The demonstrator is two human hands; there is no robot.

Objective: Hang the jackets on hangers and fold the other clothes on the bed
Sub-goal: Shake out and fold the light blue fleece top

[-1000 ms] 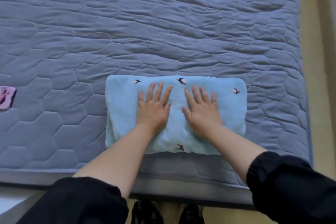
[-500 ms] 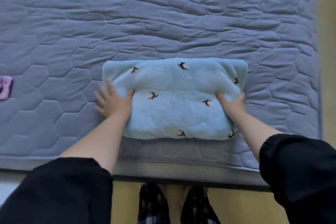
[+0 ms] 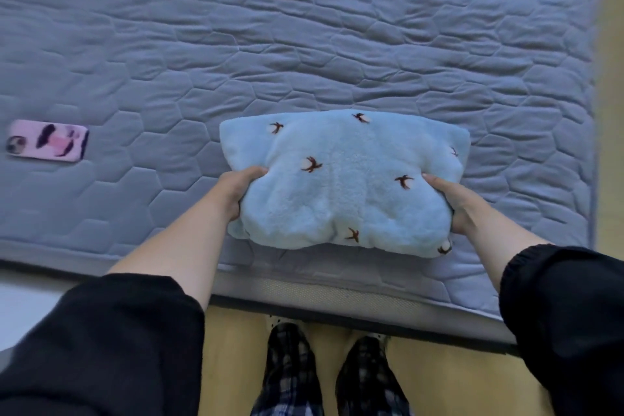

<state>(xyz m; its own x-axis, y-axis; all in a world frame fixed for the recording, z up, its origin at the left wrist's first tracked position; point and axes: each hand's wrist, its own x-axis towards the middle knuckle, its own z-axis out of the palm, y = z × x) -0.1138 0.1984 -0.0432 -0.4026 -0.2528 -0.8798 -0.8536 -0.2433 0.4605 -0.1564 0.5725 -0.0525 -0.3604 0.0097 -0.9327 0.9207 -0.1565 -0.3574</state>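
A folded light blue fleece garment (image 3: 341, 186) with small brown bird motifs is held near the front edge of the grey quilted bed (image 3: 304, 44). My left hand (image 3: 238, 189) grips its left side, thumb on top and fingers tucked beneath. My right hand (image 3: 452, 203) grips its right side the same way. The bundle bulges between the two hands, and its front edge looks raised off the mattress. No jackets or hangers are in view.
A phone in a pink case (image 3: 47, 140) lies on the bed to the left. The mattress's front edge (image 3: 337, 294) runs just below the garment. Wooden floor (image 3: 233, 348) and my plaid-trousered legs (image 3: 290, 375) are beneath. The bed's right edge (image 3: 591, 111) meets the floor.
Both hands left the top of the folded garment, slid to its sides and under it, and now grip it. The view has shifted, bringing the phone fully into sight.
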